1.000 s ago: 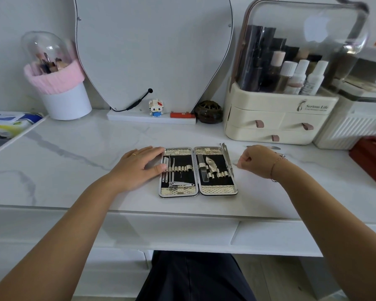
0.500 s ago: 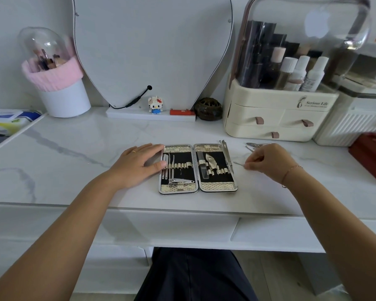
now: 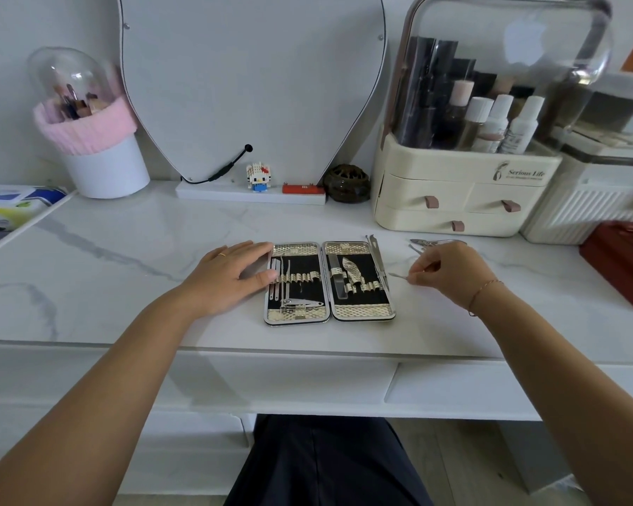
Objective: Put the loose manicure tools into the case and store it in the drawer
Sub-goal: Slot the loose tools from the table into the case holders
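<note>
An open manicure case (image 3: 329, 315) with gold mesh trim and a black lining lies flat on the marble desk, several metal tools strapped inside. My left hand (image 3: 231, 277) rests flat on the desk against the case's left edge, thumb touching it. Right of the case, my right hand (image 3: 448, 270) pinches a thin metal tool (image 3: 398, 275) whose tip points toward the case. A long tool (image 3: 378, 259) lies along the case's right rim. More loose tools (image 3: 423, 243) sit just behind my right hand, partly hidden. A closed desk drawer front (image 3: 454, 387) lies below the desk edge.
A cream cosmetics organiser (image 3: 457, 199) with small drawers stands at the back right, a dark red box (image 3: 622, 264) at the far right. A mirror (image 3: 249, 85), a pink-trimmed brush holder (image 3: 96, 140), a small figurine (image 3: 258, 177) and a dark round jar (image 3: 347, 182) line the back.
My right hand has turned and settled lower on the desk, now pinching the thin tool with its tip toward the case. My left hand stays against the case.
</note>
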Available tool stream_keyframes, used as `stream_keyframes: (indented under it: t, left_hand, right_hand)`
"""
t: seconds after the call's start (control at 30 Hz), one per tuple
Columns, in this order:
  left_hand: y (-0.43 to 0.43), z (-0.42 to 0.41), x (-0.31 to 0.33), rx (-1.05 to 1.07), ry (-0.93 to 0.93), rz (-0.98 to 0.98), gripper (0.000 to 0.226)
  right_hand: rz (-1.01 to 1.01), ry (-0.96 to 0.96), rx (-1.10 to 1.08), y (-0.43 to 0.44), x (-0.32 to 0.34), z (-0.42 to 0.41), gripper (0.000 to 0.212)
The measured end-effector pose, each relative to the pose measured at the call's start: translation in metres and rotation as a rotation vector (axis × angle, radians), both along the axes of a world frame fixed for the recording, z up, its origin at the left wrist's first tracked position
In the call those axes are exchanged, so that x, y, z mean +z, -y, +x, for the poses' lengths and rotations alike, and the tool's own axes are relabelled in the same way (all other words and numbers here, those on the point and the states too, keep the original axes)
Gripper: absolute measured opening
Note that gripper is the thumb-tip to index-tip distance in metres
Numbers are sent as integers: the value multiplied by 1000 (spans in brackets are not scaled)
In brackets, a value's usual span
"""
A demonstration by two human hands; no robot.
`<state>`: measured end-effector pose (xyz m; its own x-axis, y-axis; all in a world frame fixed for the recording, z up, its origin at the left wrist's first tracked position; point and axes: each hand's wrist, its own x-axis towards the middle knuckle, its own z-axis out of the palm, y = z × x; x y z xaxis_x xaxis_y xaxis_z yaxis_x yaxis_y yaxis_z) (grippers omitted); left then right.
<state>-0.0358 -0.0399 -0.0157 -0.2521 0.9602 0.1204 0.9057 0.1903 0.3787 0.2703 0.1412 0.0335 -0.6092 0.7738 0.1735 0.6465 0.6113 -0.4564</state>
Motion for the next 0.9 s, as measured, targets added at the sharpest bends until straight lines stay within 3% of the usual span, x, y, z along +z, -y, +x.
stream_keyframes:
  t: [0.33, 0.5, 0.63, 0.77, 0.9]
  left_hand:
    - [1, 2, 2, 0, -2, 6, 79]
    - [2, 3, 3, 3, 3, -3, 78]
    - [1, 4, 4, 1, 4, -10, 77]
    - [3, 4, 5, 6, 12, -9, 76]
    - [3, 4, 5, 6, 8, -6, 77]
  right_hand:
    - [113, 317, 90, 6, 10, -7, 13]
    - [205, 275, 106, 14, 7, -2, 21]
    - [130, 161, 127, 9, 4, 1, 18]
    - [81, 164, 131, 2, -1, 2, 17]
    - [-25, 15, 121, -4, -1, 1, 21]
